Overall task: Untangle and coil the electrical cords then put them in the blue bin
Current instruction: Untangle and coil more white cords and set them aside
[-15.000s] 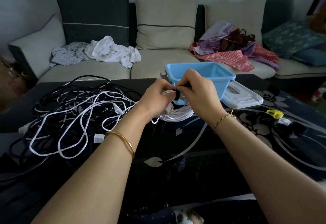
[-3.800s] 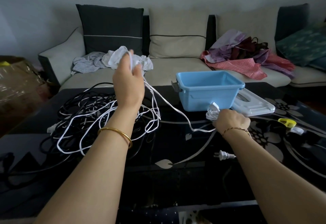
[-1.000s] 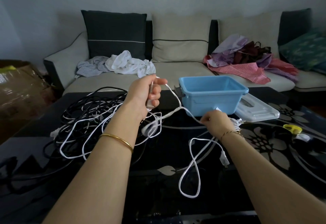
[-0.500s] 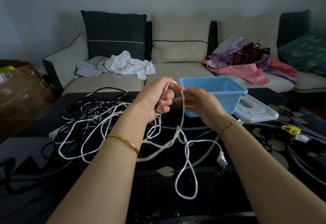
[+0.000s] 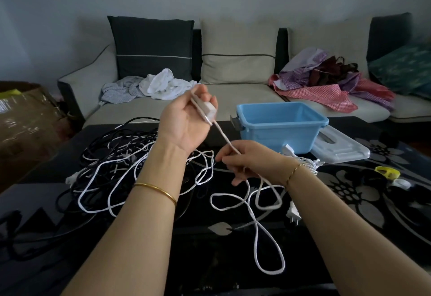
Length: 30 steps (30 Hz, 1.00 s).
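Nearest the near edge of the dark worktop (image 5: 210, 260), the white cord (image 5: 270, 272) lies in loose loops, plug included. The right hand (image 5: 247, 163) pinches that cord just above them. The left hand (image 5: 189, 121) is raised palm-up, fingers curled round the cord's white block end. The tangled pile (image 5: 112, 165) sits on the left side, and the blue bin (image 5: 279, 125) is toward the far edge with its lid (image 5: 340, 150) beside it.

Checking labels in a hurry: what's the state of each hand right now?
Left hand: closed on the white block of the cord.
Right hand: pinching that cord lower down.
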{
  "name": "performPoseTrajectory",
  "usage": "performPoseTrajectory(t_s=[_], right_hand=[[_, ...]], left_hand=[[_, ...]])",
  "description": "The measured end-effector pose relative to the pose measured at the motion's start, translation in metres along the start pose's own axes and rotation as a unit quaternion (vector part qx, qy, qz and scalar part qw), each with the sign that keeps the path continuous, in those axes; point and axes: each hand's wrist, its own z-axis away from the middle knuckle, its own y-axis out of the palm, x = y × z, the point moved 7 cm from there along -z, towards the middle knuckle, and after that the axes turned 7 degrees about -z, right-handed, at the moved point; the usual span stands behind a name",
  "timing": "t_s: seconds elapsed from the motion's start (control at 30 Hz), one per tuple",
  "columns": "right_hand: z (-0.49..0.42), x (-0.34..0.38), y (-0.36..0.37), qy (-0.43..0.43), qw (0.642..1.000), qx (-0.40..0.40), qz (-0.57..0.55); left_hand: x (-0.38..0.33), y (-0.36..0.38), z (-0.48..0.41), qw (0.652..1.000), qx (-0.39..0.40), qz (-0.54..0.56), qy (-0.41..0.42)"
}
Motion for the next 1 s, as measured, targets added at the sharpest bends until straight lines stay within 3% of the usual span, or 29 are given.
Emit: performPoseTrajectory(t_s=[0.2,0.3,0.4,0.5,0.63,0.67,0.77,0.83,1.0], right_hand=[[0.017,0.000,0.012,0.058,0.991,0.098,0.067],[0.025,0.011,0.021,0.066,0.980,0.155,0.110],[0.025,0.032,0.010,-0.007,0.987,0.086,0.138],[0.023,0.048,-0.011,-0.074,0.993,-0.025,0.094],[0.022,0.052,-0.018,-0.070,0.995,-0.059,-0.029],[0.021,0.052,-0.023,-0.073,0.992,-0.078,-0.070],[0.017,0.045,-0.043,-0.070,0.964,-0.168,-0.193],[0.015,0.035,-0.052,-0.061,0.943,-0.198,-0.259],[0.018,0.027,-0.064,-0.060,0.919,-0.220,-0.321]], left_hand=[[-0.025,-0.039,-0.005,0.985,-0.111,0.007,0.130],[-0.026,-0.060,-0.006,0.966,-0.186,-0.092,0.153],[-0.021,-0.068,-0.004,0.917,-0.223,-0.294,0.154],[-0.010,-0.060,-0.001,0.864,-0.183,-0.443,0.154],[0.006,-0.036,0.005,0.754,-0.090,-0.637,0.130],[0.013,-0.031,0.006,0.743,-0.060,-0.658,0.109],[0.035,-0.019,0.012,0.780,0.021,-0.625,0.020],[0.040,-0.015,0.014,0.799,0.031,-0.601,-0.016],[0.051,-0.018,0.018,0.769,0.061,-0.628,-0.103]])
